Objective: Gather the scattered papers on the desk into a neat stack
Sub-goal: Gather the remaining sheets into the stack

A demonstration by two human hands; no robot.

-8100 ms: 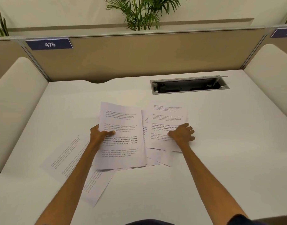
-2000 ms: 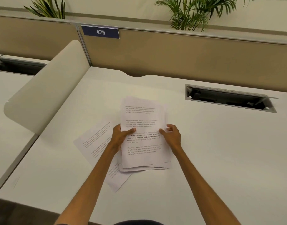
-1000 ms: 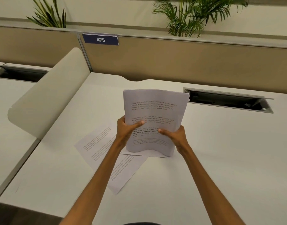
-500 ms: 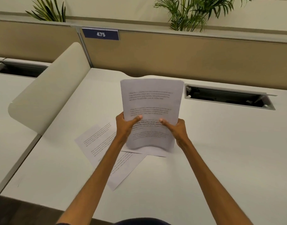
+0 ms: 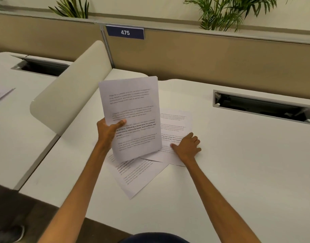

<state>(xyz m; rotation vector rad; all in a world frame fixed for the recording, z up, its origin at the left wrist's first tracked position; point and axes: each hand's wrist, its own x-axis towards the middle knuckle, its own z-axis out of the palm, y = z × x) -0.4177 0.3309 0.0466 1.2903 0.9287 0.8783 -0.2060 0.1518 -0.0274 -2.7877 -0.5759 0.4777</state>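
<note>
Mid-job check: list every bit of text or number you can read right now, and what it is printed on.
"475": white digits on the blue sign on the partition.
"Defined by a slower pace, it is centered around strong community bonds, local traditions, and primary": bold lines on the held stack in the left hand; remaining paragraphs blurred.
Sheet under the right hand and angled sheet: print too small to read.

Left hand (image 5: pixel 107 131) grips raised stack (image 5: pixel 131 116); right hand (image 5: pixel 186 146) flat on loose sheet (image 5: pixel 175 127), desk (image 5: pixel 238 172).
</note>
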